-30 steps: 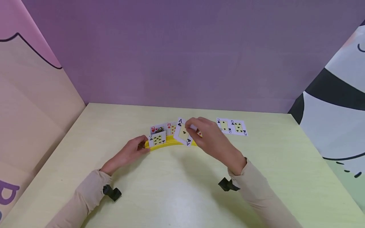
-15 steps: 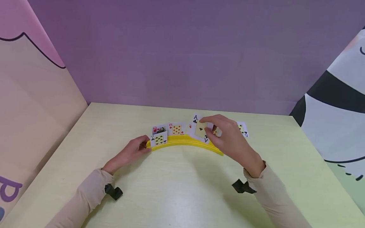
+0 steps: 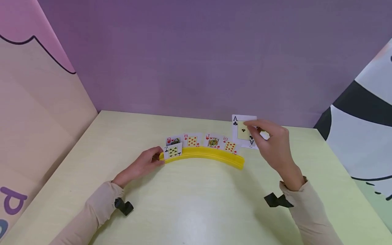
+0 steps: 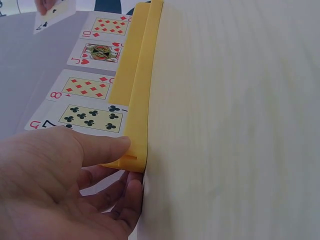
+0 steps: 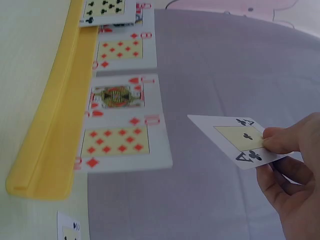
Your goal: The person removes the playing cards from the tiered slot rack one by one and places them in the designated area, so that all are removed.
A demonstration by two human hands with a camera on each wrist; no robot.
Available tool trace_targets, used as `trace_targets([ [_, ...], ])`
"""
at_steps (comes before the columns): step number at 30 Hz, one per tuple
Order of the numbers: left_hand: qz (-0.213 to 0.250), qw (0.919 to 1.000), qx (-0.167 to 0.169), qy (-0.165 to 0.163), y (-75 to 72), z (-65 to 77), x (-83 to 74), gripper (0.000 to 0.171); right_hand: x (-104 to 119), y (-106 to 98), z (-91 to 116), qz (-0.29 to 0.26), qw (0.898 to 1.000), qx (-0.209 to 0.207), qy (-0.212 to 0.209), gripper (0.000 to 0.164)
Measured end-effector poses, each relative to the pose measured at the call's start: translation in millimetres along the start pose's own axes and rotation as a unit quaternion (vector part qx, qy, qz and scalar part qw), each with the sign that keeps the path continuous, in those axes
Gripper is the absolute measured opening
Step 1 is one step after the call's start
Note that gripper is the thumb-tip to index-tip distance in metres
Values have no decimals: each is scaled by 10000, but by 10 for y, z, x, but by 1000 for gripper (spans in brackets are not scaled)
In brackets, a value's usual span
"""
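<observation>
A curved yellow card holder (image 3: pixel 202 152) rests on the table, its left end gripped between the thumb and fingers of my left hand (image 3: pixel 142 166). In its front slot at the left stands the seven of clubs (image 3: pixel 173 151). Behind that stand the queen of hearts (image 3: pixel 171 140), eight of diamonds (image 3: pixel 192 141), jack of hearts (image 3: pixel 213 142) and ten of diamonds (image 3: pixel 230 146). My right hand (image 3: pixel 277 144) pinches the ace of clubs (image 5: pixel 230 135) by its edge, raised beyond the holder's right end.
Cards lying on the table are mostly hidden behind the ace and right hand; one card (image 5: pixel 69 231) shows beside the holder's end in the right wrist view. A purple wall (image 3: pixel 196 61) rises at the pale table's (image 3: pixel 190 197) back edge.
My right hand has carried the ace of clubs rightward and away from the holder, uncovering the jack and ten. The left hand keeps its grip on the holder's end.
</observation>
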State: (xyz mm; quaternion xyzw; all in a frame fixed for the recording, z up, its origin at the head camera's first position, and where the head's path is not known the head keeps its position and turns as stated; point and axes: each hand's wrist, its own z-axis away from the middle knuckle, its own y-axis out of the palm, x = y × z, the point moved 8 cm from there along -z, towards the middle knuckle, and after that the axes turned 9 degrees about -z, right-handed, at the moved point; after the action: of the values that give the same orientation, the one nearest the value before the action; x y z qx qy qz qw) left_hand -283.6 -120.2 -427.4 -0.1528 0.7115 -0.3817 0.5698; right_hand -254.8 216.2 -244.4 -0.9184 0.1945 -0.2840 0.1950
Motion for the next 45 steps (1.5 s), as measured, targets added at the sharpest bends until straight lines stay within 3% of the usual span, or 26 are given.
trace_targets([
  [7, -72, 10000, 3, 10, -4, 6, 5, 18, -301, -265, 30, 440, 9961, -397, 655, 17],
  [11, -34, 10000, 12, 77, -14, 16, -2, 17, -518, -409, 83, 469, 9902, -521, 1210, 27],
  [15, -16, 10000, 52, 29, -17, 24, -22, 18, -746, -495, 154, 519, 9873, -612, 1371, 34],
  [19, -71, 10000, 41, 0, -28, 22, -37, 18, -984, -549, 231, 574, 9834, -806, 1521, 29],
  [24, -93, 9999, 33, 30, -38, 18, -38, 19, -1297, -621, 370, 798, 9718, -926, 2018, 22],
  [33, -80, 10000, 51, 26, -41, 26, -28, 19, -1708, -633, 584, 918, 9492, -197, 3003, 33],
  [38, -56, 10000, 44, -37, -26, 19, -4, 19, -1861, -641, 669, 963, 9483, 48, 3024, 34],
  [45, 51, 10000, 53, -50, -18, 4, -10, 20, -1994, -676, 738, 952, 9488, 32, 3011, 33],
])
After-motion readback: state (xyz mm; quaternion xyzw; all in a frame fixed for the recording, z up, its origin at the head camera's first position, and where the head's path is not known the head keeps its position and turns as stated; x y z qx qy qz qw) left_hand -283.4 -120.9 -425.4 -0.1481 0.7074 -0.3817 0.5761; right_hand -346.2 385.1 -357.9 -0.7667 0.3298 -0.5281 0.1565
